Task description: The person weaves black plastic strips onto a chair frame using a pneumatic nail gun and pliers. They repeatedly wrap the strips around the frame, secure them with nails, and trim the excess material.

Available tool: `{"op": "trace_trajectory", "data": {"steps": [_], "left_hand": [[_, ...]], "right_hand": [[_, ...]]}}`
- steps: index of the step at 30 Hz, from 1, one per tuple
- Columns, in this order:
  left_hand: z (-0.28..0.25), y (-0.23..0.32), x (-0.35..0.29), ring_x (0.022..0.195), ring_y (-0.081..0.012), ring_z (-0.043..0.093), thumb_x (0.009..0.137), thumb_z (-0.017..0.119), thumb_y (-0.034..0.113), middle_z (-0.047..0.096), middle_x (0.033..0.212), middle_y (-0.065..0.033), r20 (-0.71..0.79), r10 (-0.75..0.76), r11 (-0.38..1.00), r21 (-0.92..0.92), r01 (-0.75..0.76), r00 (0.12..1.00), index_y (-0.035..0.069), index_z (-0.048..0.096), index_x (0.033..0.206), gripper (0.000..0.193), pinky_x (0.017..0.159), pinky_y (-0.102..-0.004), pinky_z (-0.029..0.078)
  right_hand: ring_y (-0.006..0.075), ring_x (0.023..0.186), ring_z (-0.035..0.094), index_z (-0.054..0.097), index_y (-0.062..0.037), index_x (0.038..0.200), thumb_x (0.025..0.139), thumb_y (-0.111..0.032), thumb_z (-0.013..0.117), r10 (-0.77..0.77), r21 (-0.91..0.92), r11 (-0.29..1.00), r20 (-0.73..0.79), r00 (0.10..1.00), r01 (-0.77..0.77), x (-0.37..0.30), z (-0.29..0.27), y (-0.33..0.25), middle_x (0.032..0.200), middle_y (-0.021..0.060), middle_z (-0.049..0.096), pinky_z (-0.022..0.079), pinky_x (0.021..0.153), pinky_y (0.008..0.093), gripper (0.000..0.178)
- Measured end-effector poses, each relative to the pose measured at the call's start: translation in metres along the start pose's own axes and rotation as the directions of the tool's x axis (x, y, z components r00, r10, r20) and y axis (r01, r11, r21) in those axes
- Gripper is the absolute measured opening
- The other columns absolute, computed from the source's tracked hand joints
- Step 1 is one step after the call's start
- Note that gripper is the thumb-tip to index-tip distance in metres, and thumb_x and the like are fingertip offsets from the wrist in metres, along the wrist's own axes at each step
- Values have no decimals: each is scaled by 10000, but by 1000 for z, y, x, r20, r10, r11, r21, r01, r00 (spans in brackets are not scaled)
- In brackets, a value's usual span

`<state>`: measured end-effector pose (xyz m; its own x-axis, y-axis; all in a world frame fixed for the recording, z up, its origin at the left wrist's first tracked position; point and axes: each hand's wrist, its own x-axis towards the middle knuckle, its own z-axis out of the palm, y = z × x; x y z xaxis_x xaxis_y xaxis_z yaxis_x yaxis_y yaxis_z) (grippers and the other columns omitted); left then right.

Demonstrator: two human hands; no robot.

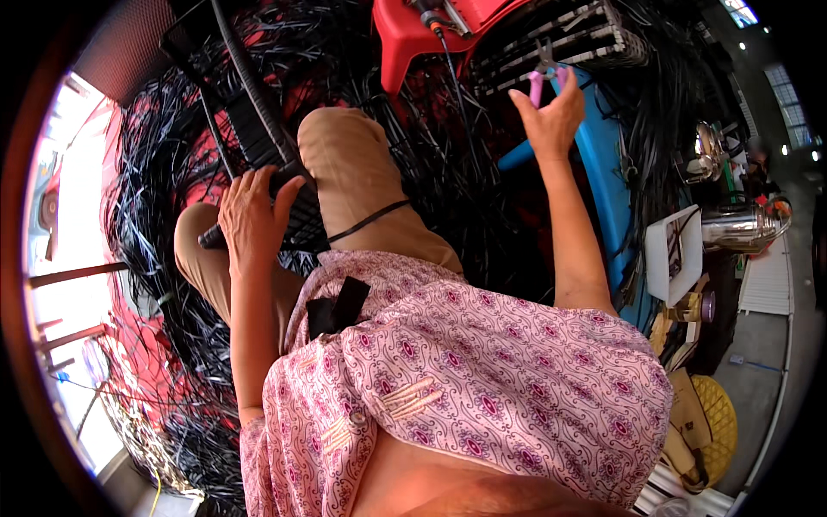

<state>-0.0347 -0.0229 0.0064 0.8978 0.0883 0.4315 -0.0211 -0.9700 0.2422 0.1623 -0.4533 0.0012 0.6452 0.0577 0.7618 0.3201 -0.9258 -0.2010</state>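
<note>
Between my knees stands a black frame [251, 99] with woven dark strips, its bars wrapped in black. My left hand [252, 211] lies over the frame's near bar, fingers bent round it and thumb apart. At the upper right my right hand [556, 122] holds pliers [536, 88] by their pink handles, jaws pointing away from me. The pliers are above the end of a blue plastic stool [599, 142]. A dark strap [369, 221] lies across my right thigh.
Loose black strips [164, 189] cover the red floor all around. A red plastic stool [392, 43] with a corded tool stands ahead. Beyond it sits a black-and-grey woven piece [560, 47]. To the right are a white tray [662, 263] and a metal flask [732, 226].
</note>
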Motion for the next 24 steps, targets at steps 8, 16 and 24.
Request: {"op": "trace_trajectory", "data": {"steps": [8,16,24], "left_hand": [[5,1,11,743,-364,650,931,689,439,617,799,-133,37,-34,998,-48,36,999,60,596,783,417,652,-478,493],[0,0,4,740,-341,642,953,652,446,606,774,-121,19,-18,996,-87,20,1000,49,610,781,436,669,-467,477],[4,-1,1,794,-339,645,939,658,468,608,812,-116,23,4,998,-68,-3,1000,56,612,830,428,717,-456,487]], "right_hand": [[419,1316,534,476,-4,1472,676,-679,815,553,-302,819,187,812,-488,12,-74,169,1405,257,569,412,1097,524,1097],[402,1364,462,461,5,1445,894,-280,752,88,60,995,-44,995,-85,2,-24,3,1440,245,514,369,1132,499,685],[350,1052,643,676,-36,1160,914,-263,709,-275,583,812,435,857,-35,-120,-9,-229,1087,143,661,542,880,440,337]]}}
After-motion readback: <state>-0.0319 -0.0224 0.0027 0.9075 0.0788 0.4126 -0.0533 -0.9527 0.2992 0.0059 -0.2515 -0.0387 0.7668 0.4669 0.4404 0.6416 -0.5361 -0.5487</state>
